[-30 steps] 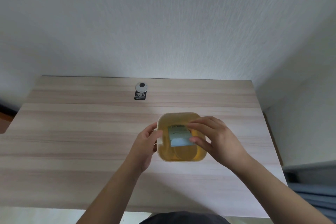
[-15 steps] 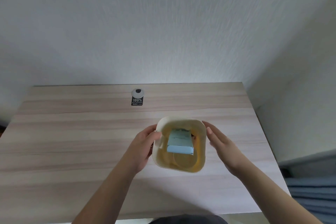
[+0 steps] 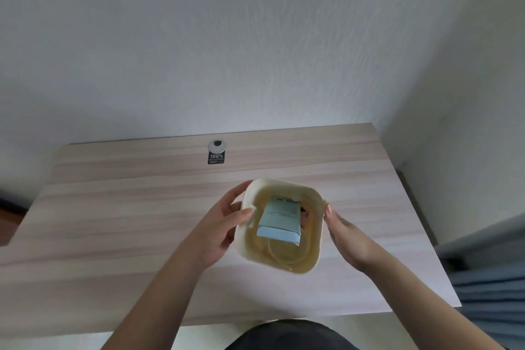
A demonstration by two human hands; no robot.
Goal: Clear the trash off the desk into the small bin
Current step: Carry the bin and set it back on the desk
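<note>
Your left hand [image 3: 224, 224] grips the bin [image 3: 295, 187] at its left rim, thumb hooked over the edge and fingers curled round the outside. Your right hand [image 3: 345, 236] lies flat against the right wall, fingers straight, gripping nothing. The bin sits mid-desk [image 3: 113, 207] and looks tilted toward you, so level it before you lift: curl the right fingers round the wall for an even hold on both sides, or the contents may slide out. Count: one bin; one blue carton [image 3: 279, 220] inside it, leaning on the far wall; something reddish shows beside the carton, too hidden to name. I see no loose trash on the desk, only one sticker [image 3: 216, 157] and one grommet [image 3: 217, 145] near the back edge.
</note>
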